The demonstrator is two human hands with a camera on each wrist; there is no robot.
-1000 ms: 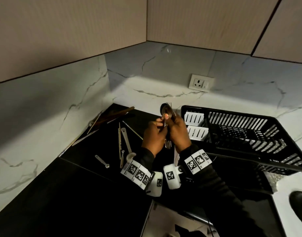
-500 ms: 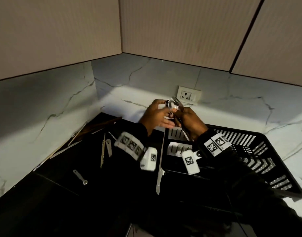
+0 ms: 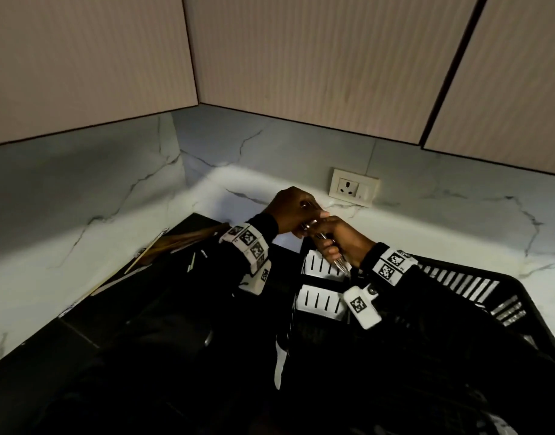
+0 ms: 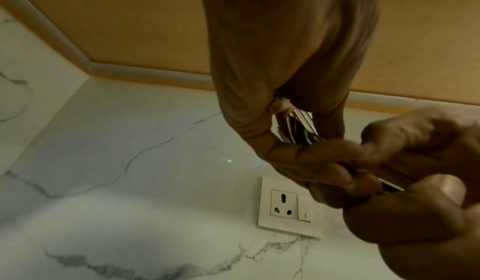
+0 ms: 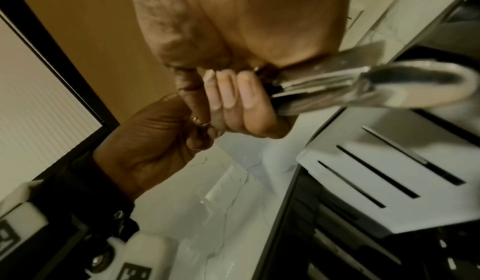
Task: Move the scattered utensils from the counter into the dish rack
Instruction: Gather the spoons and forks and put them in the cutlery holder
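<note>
Both hands hold one bundle of metal utensils (image 3: 341, 262), spoons and forks together. My right hand (image 3: 339, 240) grips the handles, which point down over the white cutlery holder (image 3: 320, 268) at the left end of the black dish rack (image 3: 458, 279). My left hand (image 3: 293, 211) curls round the heads of the bundle from above. In the right wrist view the right hand (image 5: 233, 97) wraps the utensil bundle (image 5: 337, 85) above the slotted cutlery holder (image 5: 376, 171). In the left wrist view the fork tines of the utensil bundle (image 4: 296, 128) show inside the left hand (image 4: 306, 155).
Wooden utensils and sticks (image 3: 188, 240) lie on the black counter in the left corner. A white-handled knife (image 3: 279, 365) lies beside the rack's left wall. A second white holder (image 3: 318, 301) sits nearer me. A wall socket (image 3: 354, 186) is behind the hands.
Both hands have carried the bundle right, from over the counter to above the rack's cutlery holder. The bundle now tilts with its handles down.
</note>
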